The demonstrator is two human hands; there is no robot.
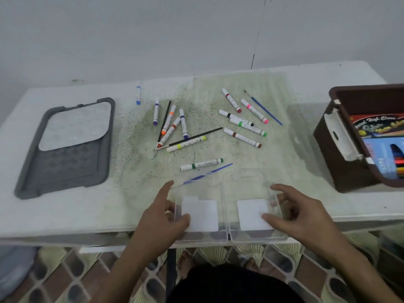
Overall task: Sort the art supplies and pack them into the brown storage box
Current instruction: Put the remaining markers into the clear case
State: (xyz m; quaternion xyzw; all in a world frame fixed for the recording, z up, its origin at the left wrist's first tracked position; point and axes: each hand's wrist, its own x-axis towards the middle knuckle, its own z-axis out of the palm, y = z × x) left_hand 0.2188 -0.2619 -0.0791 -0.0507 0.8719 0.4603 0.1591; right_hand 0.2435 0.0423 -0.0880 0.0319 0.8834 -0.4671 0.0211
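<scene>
Rear wall (153,29): plain, pale grey-white, with a thin dark crack running down right of centre. White table (54,211) — top stained with green speckles. Floor (72,278) — tiled, brown and cream pattern. Lighting: even, diffuse.

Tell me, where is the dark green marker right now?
The dark green marker lies alone on the table's middle, just beyond the clear bins, beside a blue paintbrush.

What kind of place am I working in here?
Probably a room in a home, not a workshop: a stained white table against a bare wall, patterned floor tiles below, loose markers and a brown storage box on top.
</scene>
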